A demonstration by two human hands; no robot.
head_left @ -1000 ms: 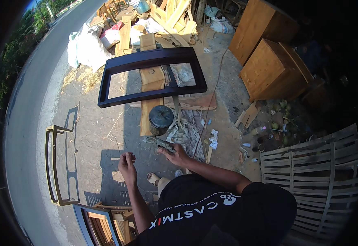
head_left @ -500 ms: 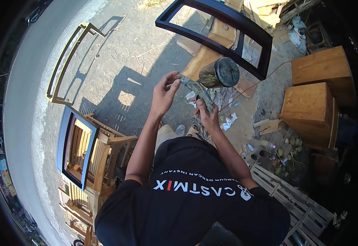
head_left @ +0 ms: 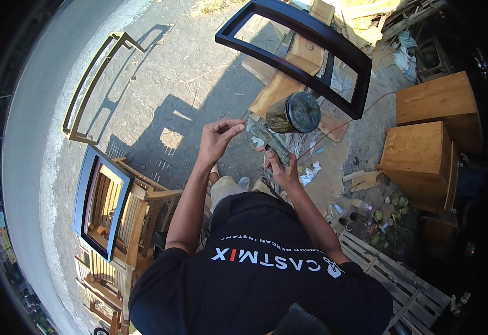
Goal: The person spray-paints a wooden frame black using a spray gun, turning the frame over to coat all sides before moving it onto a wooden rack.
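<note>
In front of my body, my right hand [head_left: 282,169] is wrapped round the handle of a stained grey-green spray gun [head_left: 271,142]. A round, paint-smeared cup [head_left: 297,113] sits on the gun, its dark lid facing me. The gun's front end points up and to the left. There my left hand [head_left: 217,140] is closed, thumb and fingertips pinched together at the nozzle. Whether a small part sits between those fingertips is hidden. Just beyond the cup is a dark, glossy curved frame [head_left: 297,62] with two openings, raised over wooden boards.
A pale narrow frame [head_left: 90,84] stands at left, near the road. Below it, a dark frame [head_left: 103,204] leans on wooden benches [head_left: 138,223]. Two wooden cabinets [head_left: 414,156] stand at right, above bottles and green fruit [head_left: 386,223]. A slatted pallet [head_left: 389,279] lies lower right. A thin hose [head_left: 361,111] crosses the ground.
My left thumb and fingers, more spread before, have drawn together at the nozzle. The spray gun and cup have shifted slightly left and down in the picture.
</note>
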